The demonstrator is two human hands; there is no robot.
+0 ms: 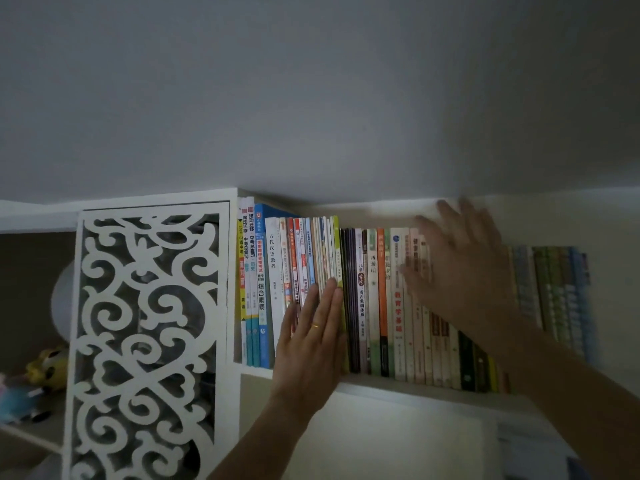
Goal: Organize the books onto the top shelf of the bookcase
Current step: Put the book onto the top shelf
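**A:** Where do the books sit, and what are my hands doing?

**B:** From my remote seat I see the long row of upright paperback books with mixed coloured spines (pixel 374 299) standing on the top shelf of the white bookcase (pixel 398 388), spines facing me, long axes vertical. My left hand (pixel 311 341) lies flat with straight fingers pressed against the spines of the taller, thin group of pale and red-spined books (pixel 308 258) towards the left end; it grips nothing. My right hand (pixel 460 265) is blurred, fingers spread and apparently straight, held over the cream and orange spines further right; I cannot tell whether it touches them.

**A:** So which way does the next move run?

**B:** I judge it runs straight into the shelf. The taller group seems to stand slightly proud of the darker spines just to its right, and the left palm is already square on it, so the left hand is the nearer one for that push. The right hand covers the middle stretch. The white fretwork panel with scroll cut-outs (pixel 149 341) bounds the row on the left.
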